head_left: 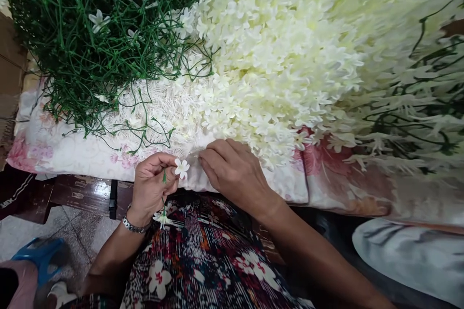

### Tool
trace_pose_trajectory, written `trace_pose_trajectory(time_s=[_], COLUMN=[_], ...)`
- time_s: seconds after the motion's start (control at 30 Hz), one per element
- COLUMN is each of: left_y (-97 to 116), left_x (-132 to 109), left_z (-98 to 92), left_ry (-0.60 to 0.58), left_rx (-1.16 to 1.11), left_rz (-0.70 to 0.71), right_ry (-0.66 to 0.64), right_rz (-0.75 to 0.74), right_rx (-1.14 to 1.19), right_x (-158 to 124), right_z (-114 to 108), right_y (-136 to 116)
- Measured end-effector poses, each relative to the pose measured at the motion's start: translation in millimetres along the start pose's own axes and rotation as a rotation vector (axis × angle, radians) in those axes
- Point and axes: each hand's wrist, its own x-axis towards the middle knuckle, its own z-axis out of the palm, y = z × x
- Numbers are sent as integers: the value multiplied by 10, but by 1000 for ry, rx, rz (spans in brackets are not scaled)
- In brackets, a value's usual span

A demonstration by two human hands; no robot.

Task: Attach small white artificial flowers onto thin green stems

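Observation:
My left hand [152, 183] is closed on a thin green stem with a small white flower [181, 168] at its tip. More of the stem and another white flower [162, 218] hang below the wrist. My right hand [232, 169] rests on the cloth edge beside it, fingers curled and pinched toward the flower; what it holds is too small to make out. A big heap of cream-white artificial flowers [290, 48] lies just beyond both hands. A tangle of bare green stems [101, 34] fills the upper left.
A floral cloth [58, 149] covers the work surface. A dark wooden edge [83, 193] runs below it at left. A blue sandal [39, 256] sits on the floor at lower left. A grey bundle [409, 256] lies at lower right. Stems with flowers [413, 111] spread at right.

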Motion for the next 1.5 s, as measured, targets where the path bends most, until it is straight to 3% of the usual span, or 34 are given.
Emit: trace_pose_trajectory(time_s=[0.2, 0.33, 0.53, 0.73, 1.13, 1.5], left_y=[-49, -76, -73, -107, -138, -156], left_x=[-19, -56, -94, -92, -86, -103], left_z=[-13, 1, 24, 35, 41, 52], left_ry=[-34, -65, -70, -79, -134, -118], left_rx=[23, 162, 526, 749, 685, 797], left_rz=[94, 184, 360, 526, 553, 638], right_ry=[50, 17, 76, 115, 141, 148], right_rz=[53, -15, -44, -45, -30, -55], right_rx=[451, 567, 439, 382, 413, 288], right_x=[-44, -10, -54, -115, -147, -205], right_z=[-249, -386, -369, -344, -331, -286], right_y=[-74, -149, -189, -184, -186, -234])
